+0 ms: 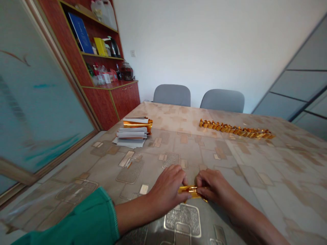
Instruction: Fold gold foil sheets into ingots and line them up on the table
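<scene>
Low over the near part of the table, a piece of shiny gold foil paper (192,191) is pinched between my two hands. My left hand (170,185), coming from a green sleeve, grips its left end with thumb and fingers. The right end is in my right hand (211,183), whose fingers are curled over it. The foil looks folded into a narrow strip, partly covered by the fingers. Farther right on the table runs a row of folded gold foil pieces (235,130). At the left lies a stack of foil paper sheets (133,132), white and gold, bent over.
A patterned cover lies over the table (163,143). Two grey chairs (172,95) stand at its far side by the white wall. To the left are a red-brown cabinet (125,98) with bottles and boxes, and a glass sliding door (38,85).
</scene>
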`<state>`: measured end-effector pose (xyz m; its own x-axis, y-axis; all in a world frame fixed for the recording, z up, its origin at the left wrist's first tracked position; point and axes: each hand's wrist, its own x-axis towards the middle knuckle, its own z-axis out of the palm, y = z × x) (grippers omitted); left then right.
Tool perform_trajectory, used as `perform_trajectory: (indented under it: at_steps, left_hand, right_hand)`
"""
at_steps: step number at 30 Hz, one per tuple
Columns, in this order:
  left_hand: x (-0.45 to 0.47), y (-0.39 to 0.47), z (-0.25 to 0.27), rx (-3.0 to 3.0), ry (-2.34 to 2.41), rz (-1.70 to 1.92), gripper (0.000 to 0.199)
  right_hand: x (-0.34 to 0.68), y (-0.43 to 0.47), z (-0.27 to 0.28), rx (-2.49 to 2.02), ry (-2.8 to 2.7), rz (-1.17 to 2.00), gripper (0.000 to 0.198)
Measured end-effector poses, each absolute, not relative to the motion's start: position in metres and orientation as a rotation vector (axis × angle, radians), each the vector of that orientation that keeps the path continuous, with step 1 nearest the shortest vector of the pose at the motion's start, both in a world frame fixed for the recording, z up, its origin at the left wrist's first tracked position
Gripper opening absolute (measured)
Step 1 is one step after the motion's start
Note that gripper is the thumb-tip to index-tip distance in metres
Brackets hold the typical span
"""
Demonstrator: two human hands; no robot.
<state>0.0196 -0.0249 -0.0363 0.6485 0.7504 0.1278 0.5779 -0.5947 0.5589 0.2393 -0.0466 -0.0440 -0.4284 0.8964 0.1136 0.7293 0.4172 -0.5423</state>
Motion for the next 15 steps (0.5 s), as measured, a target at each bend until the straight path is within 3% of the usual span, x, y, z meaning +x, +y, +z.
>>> perform_trajectory:
  at_steps: [6, 11, 15]
  left_hand:
    - [0.016, -0.026, -0.034, 2.254, 1.079, 0.5, 0.029]
    - [0.011, -0.026, -0.031, 2.374, 1.079, 0.467, 0.015]
    - [0.012, -0.025, -0.032, 2.274, 0.997, 0.571, 0.017]
  right_hand:
    - [0.23, -0.051, -0.032, -1.292, -2.305, 0.489, 0.016]
    - [0.226, -0.05, -0.033, -1.202, -2.322, 0.411, 0.02]
    - [0.226, -0.051, -0.031, -1.228, -2.26, 0.495, 0.019]
